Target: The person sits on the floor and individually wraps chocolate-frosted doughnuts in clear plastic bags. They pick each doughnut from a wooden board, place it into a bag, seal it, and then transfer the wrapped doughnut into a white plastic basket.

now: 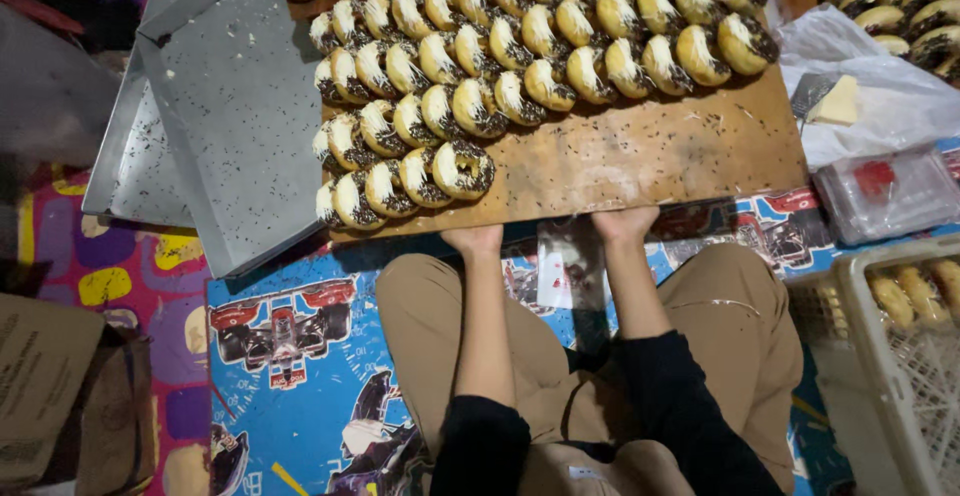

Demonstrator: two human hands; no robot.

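1. Floor setup: blue play mat (290, 396) printed with racing cars, covering the floor under the seated person; tan trousers and black sleeves in the lower frame.
2. Wooden board (640, 156) lies on the mat just ahead of the knees, long edge toward the person, dusted with dark sprinkles.
3. Left hand (475, 240) grips the board's near edge, fingers curled under and out of sight, so closed on the board.
4. Right hand (624, 223) does the same further right on that edge, also closed on the board.
5. Doughnuts (520, 46) with white glaze and chocolate sprinkles stand on edge in overlapping rows across the board's far and left parts; the near-right part is bare.
6. Small clear plastic bag (568, 266) lies on the mat between the forearms, just below the board edge.
7. Two grey metal trays (235, 106) sit left of the board, overlapping, speckled with sprinkles; the nearer one touches the board's left edge.
8. Right of the board: white plastic sheet (890, 96) with a scraper (825, 98) carrying a pale yellow block, then a clear plastic box (885, 194).
9. Bottom right: white crate (880, 356) holding plain doughnuts.
10. Top right corner: more glazed doughnuts (900, 6).
11. Lower left: cardboard (40, 386).
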